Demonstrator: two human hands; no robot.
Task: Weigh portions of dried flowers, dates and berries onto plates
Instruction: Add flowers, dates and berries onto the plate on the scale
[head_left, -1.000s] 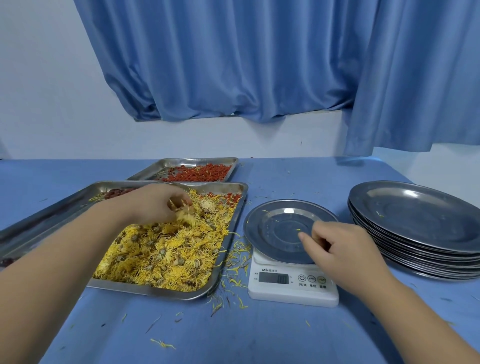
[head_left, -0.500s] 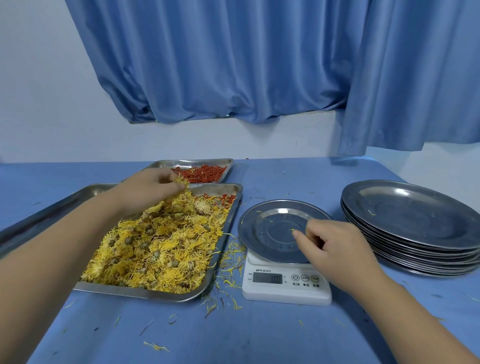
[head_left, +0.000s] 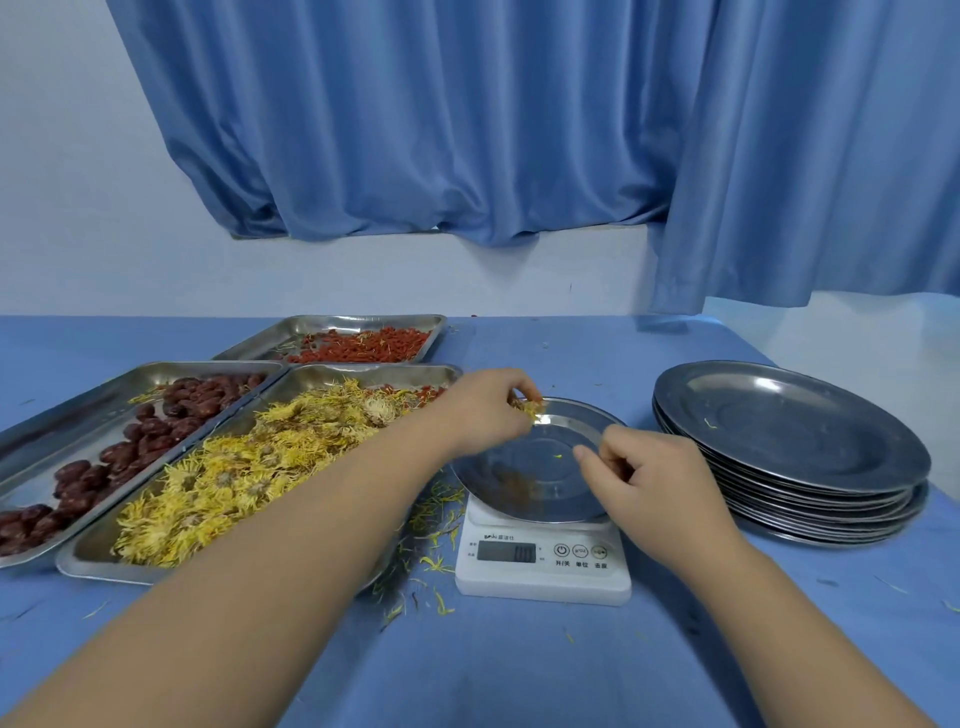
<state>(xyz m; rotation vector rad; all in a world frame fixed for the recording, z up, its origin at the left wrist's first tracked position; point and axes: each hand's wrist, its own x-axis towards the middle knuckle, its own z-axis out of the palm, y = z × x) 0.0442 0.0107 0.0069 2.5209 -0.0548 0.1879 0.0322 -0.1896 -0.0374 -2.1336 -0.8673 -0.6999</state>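
Observation:
A steel plate (head_left: 524, 478) sits on a white digital scale (head_left: 543, 564). My left hand (head_left: 480, 410) hovers over the plate's far left rim and pinches a tuft of yellow dried flowers (head_left: 530, 407). My right hand (head_left: 657, 480) rests at the plate's right edge with its fingers curled; whether they hold anything is hidden. Left of the scale a steel tray (head_left: 93, 564) holds the pile of dried flowers (head_left: 234, 467). A second tray (head_left: 67, 410) holds dark red dates (head_left: 150, 431), and a far tray (head_left: 291, 332) holds red berries (head_left: 374, 347).
A stack of several steel plates (head_left: 789, 441) stands right of the scale. Loose yellow petals (head_left: 434, 564) lie on the blue tablecloth (head_left: 519, 670) between the flower tray and the scale. A blue curtain (head_left: 467, 130) hangs behind the table.
My left hand has lifted a pinch of flowers from the tray and carried it right, over the plate on the scale. My right hand has stayed by the plate's right edge.

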